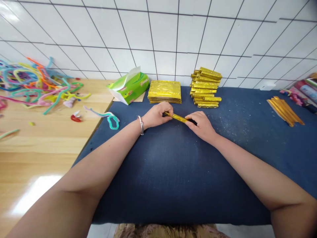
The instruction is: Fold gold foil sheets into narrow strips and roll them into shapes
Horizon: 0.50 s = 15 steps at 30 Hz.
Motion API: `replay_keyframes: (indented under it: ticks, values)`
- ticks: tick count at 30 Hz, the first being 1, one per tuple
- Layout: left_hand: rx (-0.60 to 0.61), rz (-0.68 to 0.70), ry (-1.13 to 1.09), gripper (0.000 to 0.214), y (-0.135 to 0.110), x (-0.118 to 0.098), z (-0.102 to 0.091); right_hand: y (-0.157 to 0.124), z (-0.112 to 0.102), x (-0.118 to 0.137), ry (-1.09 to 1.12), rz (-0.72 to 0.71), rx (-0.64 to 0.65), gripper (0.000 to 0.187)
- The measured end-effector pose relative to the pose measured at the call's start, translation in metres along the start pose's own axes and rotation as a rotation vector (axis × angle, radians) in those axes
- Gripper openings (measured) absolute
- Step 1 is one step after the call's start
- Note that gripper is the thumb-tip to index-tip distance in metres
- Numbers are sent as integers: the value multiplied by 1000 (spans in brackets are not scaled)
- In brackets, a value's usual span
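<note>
A narrow rolled strip of gold foil paper (pixel 179 118) is held between my two hands, slanting slightly down to the right. My left hand (pixel 158 115), with a silver bangle at the wrist, closes on its left end. My right hand (pixel 201 125) pinches the right end between thumb and fingers. Just behind my left hand lies a flat stack of gold foil sheets (pixel 164 90). Beyond my right hand rises a pile of rolled gold strips (pixel 206 87).
A green tissue pack (pixel 130 86) stands left of the sheets. Colourful fuzzy pipe cleaners (pixel 37 82) cover the wooden table (pixel 61 132) at left. Folded gold pieces (pixel 284 110) lie at right on the dark blue cloth (pixel 158 185). A white tiled wall (pixel 163 36) bounds the back.
</note>
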<state>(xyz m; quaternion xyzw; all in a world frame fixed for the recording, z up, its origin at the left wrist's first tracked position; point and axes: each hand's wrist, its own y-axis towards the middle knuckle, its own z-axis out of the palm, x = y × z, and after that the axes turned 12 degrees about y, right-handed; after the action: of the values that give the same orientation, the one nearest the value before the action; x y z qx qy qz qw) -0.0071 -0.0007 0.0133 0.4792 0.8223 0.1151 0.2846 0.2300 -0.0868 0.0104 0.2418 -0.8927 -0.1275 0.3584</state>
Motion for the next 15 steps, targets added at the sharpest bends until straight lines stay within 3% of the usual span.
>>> replay_keyframes:
  ticks: [6, 15]
  values:
    - [72, 37, -14, 14, 0, -2, 1, -3, 0, 1, 32, 30, -15, 8]
    - [133, -61, -87, 21, -4, -2, 3, -4, 1, 5, 22, 66, -21, 16]
